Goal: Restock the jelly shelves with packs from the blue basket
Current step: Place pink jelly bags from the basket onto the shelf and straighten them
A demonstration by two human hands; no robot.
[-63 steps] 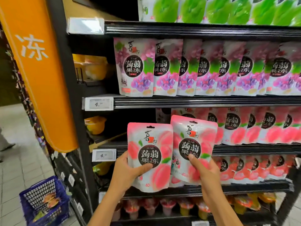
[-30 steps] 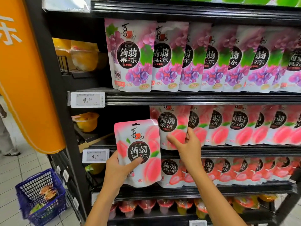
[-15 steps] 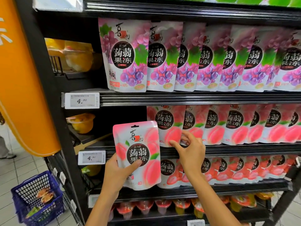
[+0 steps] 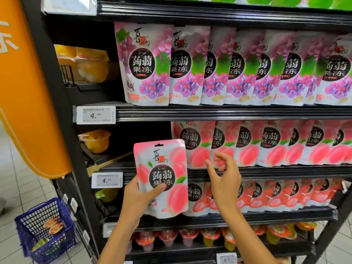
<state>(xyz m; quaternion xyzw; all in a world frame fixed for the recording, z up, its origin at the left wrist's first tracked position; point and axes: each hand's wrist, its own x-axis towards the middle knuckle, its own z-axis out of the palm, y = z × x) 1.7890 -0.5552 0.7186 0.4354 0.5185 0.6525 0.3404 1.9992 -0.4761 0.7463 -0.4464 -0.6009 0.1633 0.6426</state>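
My left hand [image 4: 140, 195] grips a pink peach jelly pack [image 4: 163, 176] by its lower left, upright in front of the shelf edge. My right hand [image 4: 223, 174] hovers empty with loosely curled fingers just before the peach shelf [image 4: 276, 171]. The row of peach packs [image 4: 247, 143] stands on that shelf; the leftmost pack [image 4: 192, 141] sits just right of a dark gap. The blue basket [image 4: 45, 229] rests on the floor at the lower left with a few packs inside.
Grape jelly packs [image 4: 209, 67] fill the shelf above. Strawberry packs [image 4: 266, 195] fill the one below. Jelly cups [image 4: 190, 239] line the bottom shelf. An orange sign [image 4: 28, 92] juts out at the left. Price tags [image 4: 106, 180] hang on the shelf edges.
My right hand set its peach pack at the left end of the peach row, let go and drew back. The left hand still holds its pack in place.
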